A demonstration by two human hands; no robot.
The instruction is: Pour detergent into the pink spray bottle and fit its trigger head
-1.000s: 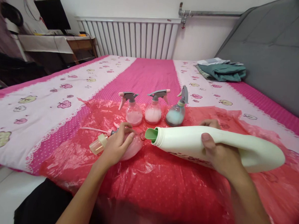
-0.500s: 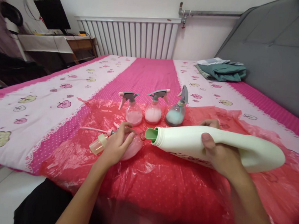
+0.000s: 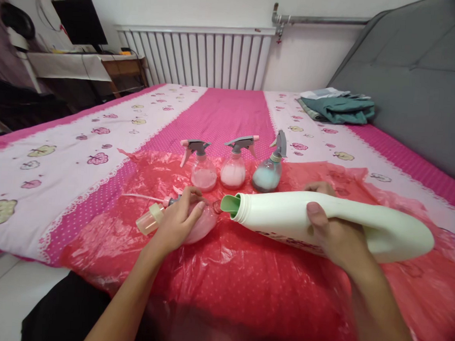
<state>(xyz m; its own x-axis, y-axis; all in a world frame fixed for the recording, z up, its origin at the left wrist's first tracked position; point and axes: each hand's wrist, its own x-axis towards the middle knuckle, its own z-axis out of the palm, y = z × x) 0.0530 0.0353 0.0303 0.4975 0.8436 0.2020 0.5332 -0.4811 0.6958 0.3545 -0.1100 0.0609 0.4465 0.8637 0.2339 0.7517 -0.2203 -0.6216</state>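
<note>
My right hand (image 3: 333, 229) is wrapped round a big white detergent jug (image 3: 278, 214) held on its side, its green spout (image 3: 230, 204) pointing left. The spout sits right at the open neck of a small pink round bottle (image 3: 206, 224), which my left hand (image 3: 179, 216) grips on the red plastic sheet (image 3: 244, 278). A loose sprayer head with a thin tube (image 3: 148, 218) lies just left of my left hand. Behind stand three small spray bottles: two pink ones (image 3: 201, 170) (image 3: 234, 167) and a bluish one (image 3: 268, 171).
The red sheet covers the near part of a bed with a pink and white cover (image 3: 79, 147). Folded green clothes (image 3: 339, 108) lie at the far right by a grey headboard (image 3: 418, 84). A radiator (image 3: 203, 57) lines the back wall; a desk (image 3: 84, 64) stands far left.
</note>
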